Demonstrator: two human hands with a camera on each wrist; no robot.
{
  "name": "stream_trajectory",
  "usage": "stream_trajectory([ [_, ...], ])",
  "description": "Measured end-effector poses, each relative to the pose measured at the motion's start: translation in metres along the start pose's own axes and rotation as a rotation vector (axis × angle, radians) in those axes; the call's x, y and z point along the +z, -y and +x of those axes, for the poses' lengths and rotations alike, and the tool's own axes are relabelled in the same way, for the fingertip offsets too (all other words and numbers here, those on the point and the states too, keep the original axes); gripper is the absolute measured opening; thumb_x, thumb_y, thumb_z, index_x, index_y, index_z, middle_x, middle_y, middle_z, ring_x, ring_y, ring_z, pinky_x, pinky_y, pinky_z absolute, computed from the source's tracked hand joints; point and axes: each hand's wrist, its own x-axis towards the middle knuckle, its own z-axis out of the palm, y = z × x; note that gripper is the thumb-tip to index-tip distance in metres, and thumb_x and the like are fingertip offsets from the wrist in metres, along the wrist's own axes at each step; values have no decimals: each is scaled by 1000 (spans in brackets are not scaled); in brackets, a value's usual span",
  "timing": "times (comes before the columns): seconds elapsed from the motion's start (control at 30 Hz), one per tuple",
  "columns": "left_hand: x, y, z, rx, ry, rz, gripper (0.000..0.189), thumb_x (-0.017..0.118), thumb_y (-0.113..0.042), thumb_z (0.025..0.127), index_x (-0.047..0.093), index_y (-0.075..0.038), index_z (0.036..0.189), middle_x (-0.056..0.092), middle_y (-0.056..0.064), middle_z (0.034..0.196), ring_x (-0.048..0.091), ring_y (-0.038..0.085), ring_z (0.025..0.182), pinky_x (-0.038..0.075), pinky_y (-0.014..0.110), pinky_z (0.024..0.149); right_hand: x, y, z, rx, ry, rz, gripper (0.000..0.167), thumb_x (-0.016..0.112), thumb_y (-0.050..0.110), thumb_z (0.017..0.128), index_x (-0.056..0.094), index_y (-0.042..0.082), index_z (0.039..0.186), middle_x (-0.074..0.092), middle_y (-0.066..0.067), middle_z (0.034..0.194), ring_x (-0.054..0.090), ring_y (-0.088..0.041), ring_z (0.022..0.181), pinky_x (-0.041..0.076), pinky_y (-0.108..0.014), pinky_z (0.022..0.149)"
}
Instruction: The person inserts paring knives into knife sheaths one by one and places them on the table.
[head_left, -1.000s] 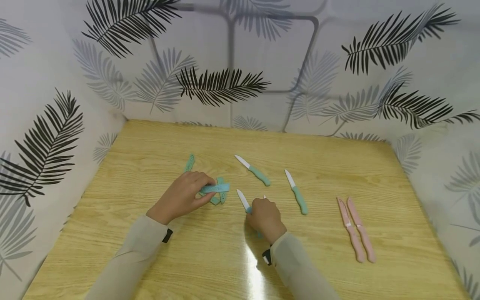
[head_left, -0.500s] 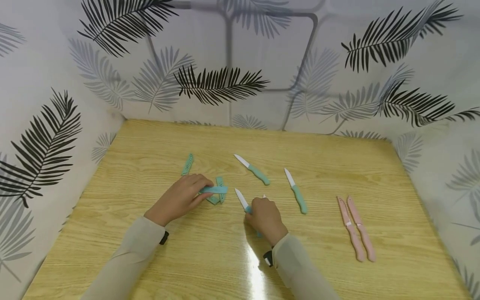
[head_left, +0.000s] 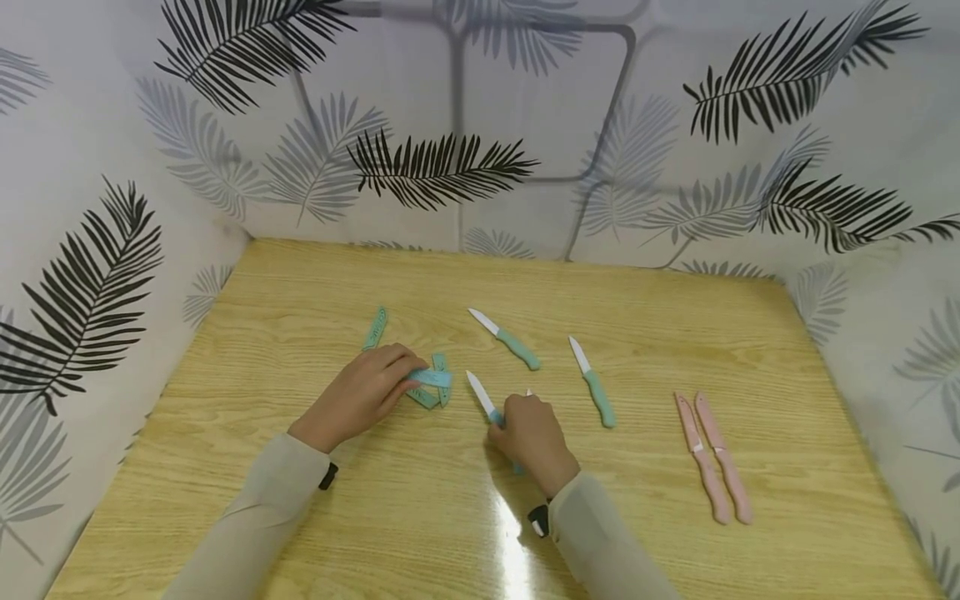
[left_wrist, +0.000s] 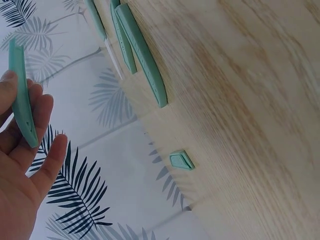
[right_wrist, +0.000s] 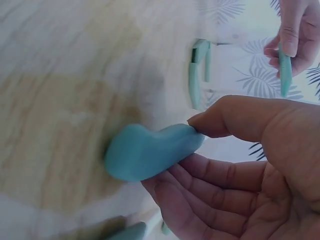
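My left hand pinches a light-blue knife sheath between thumb and fingers. In the left wrist view this sheath is held off the table. My right hand grips the blue handle of a small paring knife, whose white blade points away and to the left, towards the sheath. Green sheaths lie on the table just beyond and below my left fingers, and another green sheath lies farther back. A further knife's white tip shows past my right hand, which mostly hides it.
Two green-handled paring knives lie bare-bladed behind and right of my right hand. At the right are two pink knives in pink sheaths, side by side. The wooden table meets leaf-patterned cloth at its back and sides.
The knife in my right hand has tilted slightly, its tip shifting up and left. The sheath in my left hand has turned a little; both hands stay nearly in place.
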Motion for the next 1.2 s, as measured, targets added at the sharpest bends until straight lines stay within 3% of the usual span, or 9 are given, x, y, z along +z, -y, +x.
stream_trajectory([
  [0.17, 0, 0, -1, -1, -9, 5, 22, 65, -11, 92, 64, -7, 114, 61, 6, 108, 60, 21, 97, 52, 35, 83, -8, 1, -4, -9, -23, -3, 45, 62, 10, 84, 32, 15, 51, 28, 5, 49, 28, -8, 41, 26, -16, 37],
  [0.33, 4, 0, -2, 3, -15, -3, 23, 66, -11, 91, 64, -5, 113, 61, 7, 108, 61, 22, 97, 52, 35, 83, -17, 0, -12, -40, -51, -19, 45, 63, 12, 86, 33, 15, 52, 23, 7, 48, 22, -8, 43, 20, -18, 39],
  [0.57, 7, 1, -3, -10, -16, -4, 23, 65, -12, 92, 63, -7, 114, 61, 6, 109, 60, 22, 99, 51, 36, 85, -29, -5, -22, -120, -129, -23, 20, 64, 10, 85, 58, 5, 67, 42, 3, 50, 31, -8, 43, 26, -19, 40],
  [0.73, 8, 1, -3, -20, -19, -2, 23, 64, -12, 93, 62, -7, 115, 61, 6, 111, 59, 22, 101, 51, 36, 85, -32, -9, -26, -168, -158, -53, 19, 67, 13, 86, 60, 7, 69, 45, 3, 52, 33, -8, 43, 27, -19, 40],
  [0.97, 9, 0, -5, -1, -71, -25, 25, 64, -10, 92, 62, -6, 117, 60, 7, 113, 59, 22, 102, 51, 36, 86, -36, -11, -29, -222, -180, -84, 14, 69, 13, 86, 65, 7, 75, 51, 5, 56, 37, -7, 43, 29, -19, 39],
  [1.2, 10, 1, -4, 14, -96, -18, 23, 61, -13, 95, 61, -4, 117, 59, 8, 113, 59, 23, 103, 51, 35, 87, -37, -10, -30, -281, -204, -119, 8, 72, 12, 83, 70, 4, 81, 63, -1, 64, 40, -5, 46, 35, -18, 42],
])
